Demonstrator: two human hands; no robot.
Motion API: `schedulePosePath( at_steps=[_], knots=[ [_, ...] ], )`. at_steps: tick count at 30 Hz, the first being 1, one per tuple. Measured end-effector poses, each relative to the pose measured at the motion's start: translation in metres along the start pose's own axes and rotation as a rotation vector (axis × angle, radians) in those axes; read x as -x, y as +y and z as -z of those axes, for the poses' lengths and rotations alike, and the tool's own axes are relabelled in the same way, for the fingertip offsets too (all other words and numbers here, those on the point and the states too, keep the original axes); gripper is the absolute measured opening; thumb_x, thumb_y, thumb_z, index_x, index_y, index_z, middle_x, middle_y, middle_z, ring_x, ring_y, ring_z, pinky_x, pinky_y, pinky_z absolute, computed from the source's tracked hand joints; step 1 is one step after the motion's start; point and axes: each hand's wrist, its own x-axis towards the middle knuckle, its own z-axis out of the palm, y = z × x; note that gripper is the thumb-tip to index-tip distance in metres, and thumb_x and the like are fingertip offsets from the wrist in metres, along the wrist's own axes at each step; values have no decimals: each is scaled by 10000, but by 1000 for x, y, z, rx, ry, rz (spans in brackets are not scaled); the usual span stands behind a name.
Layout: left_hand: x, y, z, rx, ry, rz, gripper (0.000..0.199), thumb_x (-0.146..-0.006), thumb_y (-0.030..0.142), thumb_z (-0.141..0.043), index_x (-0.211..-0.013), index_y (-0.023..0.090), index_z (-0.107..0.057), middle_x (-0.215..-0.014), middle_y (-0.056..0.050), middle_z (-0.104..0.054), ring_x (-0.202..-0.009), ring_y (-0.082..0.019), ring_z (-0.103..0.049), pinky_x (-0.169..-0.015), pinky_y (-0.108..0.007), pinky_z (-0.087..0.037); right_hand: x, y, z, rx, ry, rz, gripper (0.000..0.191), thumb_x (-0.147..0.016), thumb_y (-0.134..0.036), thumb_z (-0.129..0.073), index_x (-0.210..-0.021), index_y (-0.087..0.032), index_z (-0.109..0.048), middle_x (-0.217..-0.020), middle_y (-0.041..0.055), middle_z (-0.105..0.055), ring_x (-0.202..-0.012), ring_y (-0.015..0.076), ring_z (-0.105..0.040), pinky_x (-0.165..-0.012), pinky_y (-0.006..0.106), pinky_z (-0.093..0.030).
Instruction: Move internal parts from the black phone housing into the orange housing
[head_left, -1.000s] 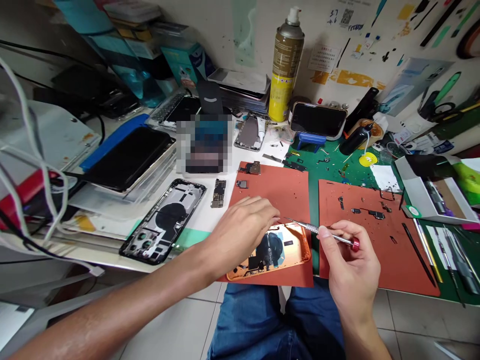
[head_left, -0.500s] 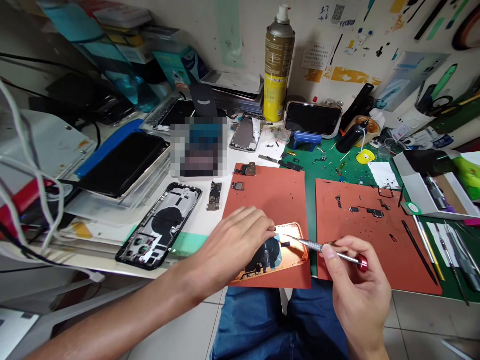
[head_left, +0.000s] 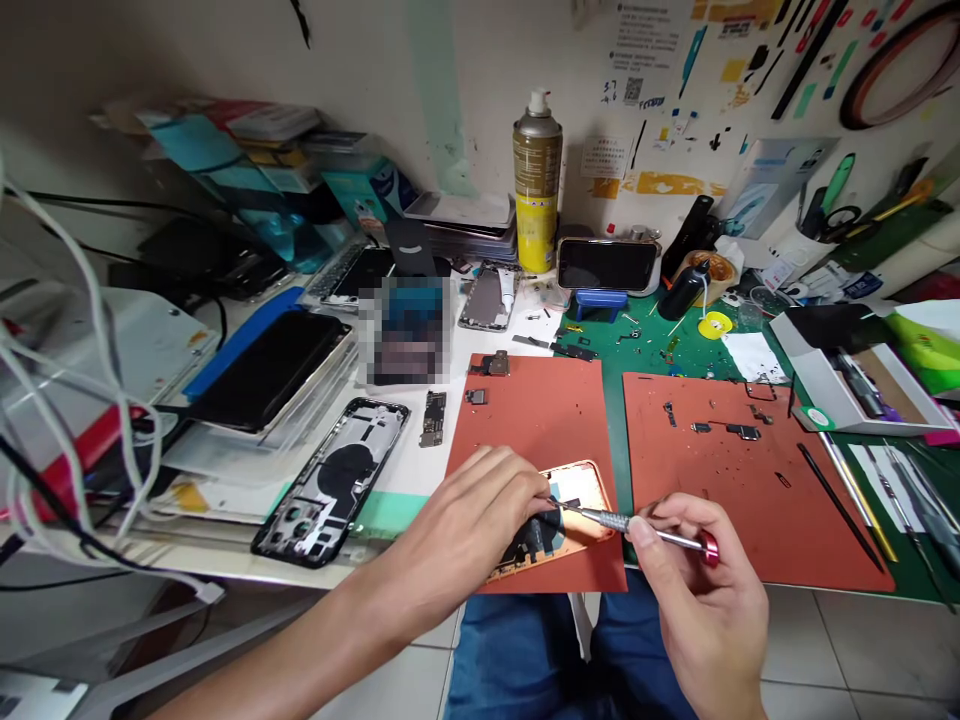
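Observation:
An orange phone housing [head_left: 589,487] lies tilted on the left red-brown mat [head_left: 547,400], its inner side up, with dark parts inside. My left hand [head_left: 487,505] is closed over its left part, fingers curled together at the upper rim; the thumb is hidden. In my right hand [head_left: 697,580] is a slim screwdriver [head_left: 619,521] with a knurled silver shaft and a red end cap, pinched between thumb and fingers. The tip of the screwdriver points left over the housing and reaches my left fingertips. Whether it touches a screw is too small to tell.
A black phone frame [head_left: 330,480] and a logic board [head_left: 433,418] lie left of the mat. Small parts [head_left: 742,432] dot the right mat [head_left: 705,490]. Behind stand a spray can [head_left: 537,185] and a propped phone [head_left: 607,265]. Tweezers [head_left: 892,490] lie at right.
The screwdriver's tip has shifted left across the housing to my left fingertips. My left hand stays over the housing. The camera view has tilted, showing more of the wall.

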Motion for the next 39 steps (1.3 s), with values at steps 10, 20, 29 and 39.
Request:
schedulePosePath(
  at_steps=[10,20,29,39],
  knots=[
    [-2,5,3,17,-12,7,99,-1126,99,-556,-1100,192,-574,-983,-25,-650,-847,-184,-567,-772,-341,-452,0,0,0,56,7,3,151,-949,-276,-843,-1052,-257,-735,-896,8,-746,-789,144,-752,-727,204,-621],
    [-3,5,4,-83,-47,-14,113,-1125,80,-530,-1104,177,-584,-993,-41,-646,-860,-199,-568,-772,-369,-468,4,-1,0,131,37,42,182,-920,-285,-869,-1046,-256,-741,-909,12,-765,-770,153,-766,-710,204,-641],
    [-3,10,4,-219,-68,-96,99,-1108,55,-539,-1101,137,-594,-986,-65,-672,-867,-220,-574,-795,-410,-483,9,0,-1,198,67,92,193,-918,-320,-874,-1047,-251,-747,-899,21,-761,-752,155,-747,-662,198,-627],
    [-6,13,5,-279,-55,-122,114,-1117,78,-529,-1060,122,-618,-935,-81,-672,-826,-228,-586,-755,-409,-489,9,0,-1,203,75,96,194,-914,-317,-878,-1038,-245,-748,-902,20,-762,-745,154,-759,-629,183,-631]
  ],
)
